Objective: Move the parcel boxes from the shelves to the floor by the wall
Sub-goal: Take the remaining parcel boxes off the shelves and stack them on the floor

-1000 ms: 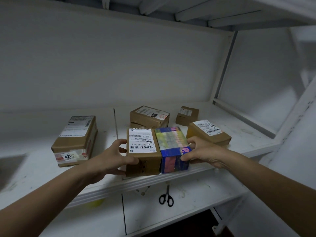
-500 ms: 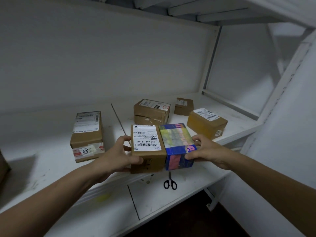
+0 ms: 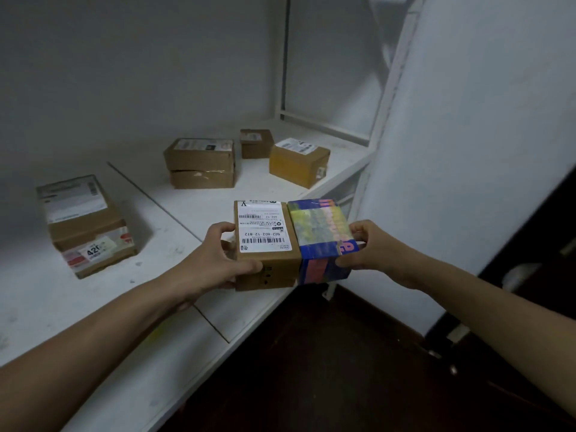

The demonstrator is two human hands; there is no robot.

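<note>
Two boxes are pressed side by side between my hands, held in the air just off the front edge of the white shelf [image 3: 193, 210]. My left hand [image 3: 215, 260] grips the left side of a brown cardboard box [image 3: 265, 263] with a white barcode label on top. My right hand [image 3: 367, 247] grips the right side of a blue and yellow printed box [image 3: 321, 232]. Several other cardboard parcels remain on the shelf: a long one [image 3: 84, 222] at the left, a stacked pair [image 3: 201, 163] in the middle, a small one [image 3: 255, 143] and a yellowish one [image 3: 299, 165] at the back right.
A white wall panel [image 3: 467, 135] stands close on the right, with a white shelf upright [image 3: 383, 120] beside it. Dark floor [image 3: 327, 369] lies below the shelf edge. A dark door or cabinet front [image 3: 536, 254] sits at the far right.
Both hands have lifted the two pressed-together boxes off the shelf and drawn them out past its edge. The view has swung right, showing the wall and floor.
</note>
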